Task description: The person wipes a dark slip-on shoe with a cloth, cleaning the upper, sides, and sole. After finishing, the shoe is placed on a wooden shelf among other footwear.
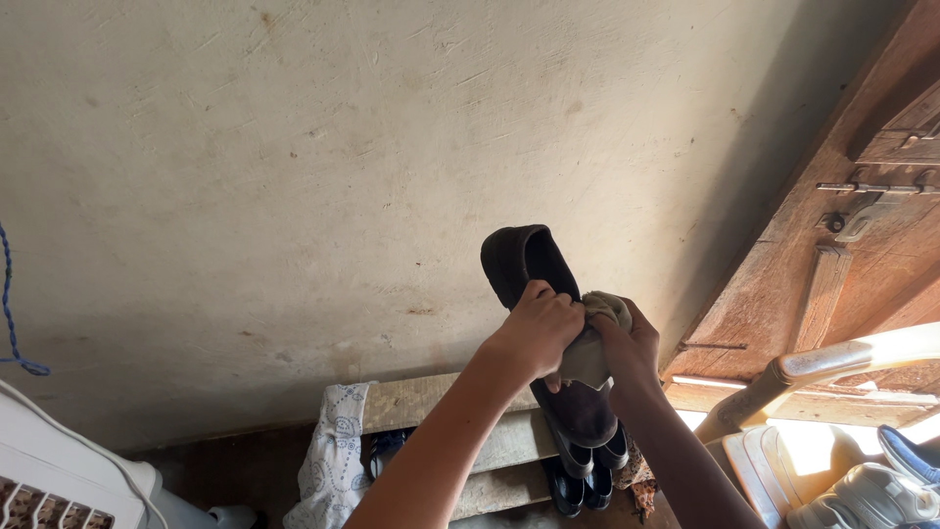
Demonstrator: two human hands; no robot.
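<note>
Both hands are raised in front of a rough plastered wall. The left hand has its grip clenched around the side of a dark suede-like shoe, which is held up in the air, heel end uppermost and toe pointing down toward the shelf below. The right hand has its grip closed on a bunched pale cloth, pressed against the shoe's upper just beside the left hand; the two hands touch or nearly touch.

Directly beneath the toe, a wooden shoe rack stands against the wall. Several dark shoes sit on its lower shelves, and a white patterned fabric hangs over its left end.

At right, a wooden door with a metal latch; light-coloured shoes lie on the floor near it. At lower left, part of a white plastic object; a blue cord hangs at the left edge.
</note>
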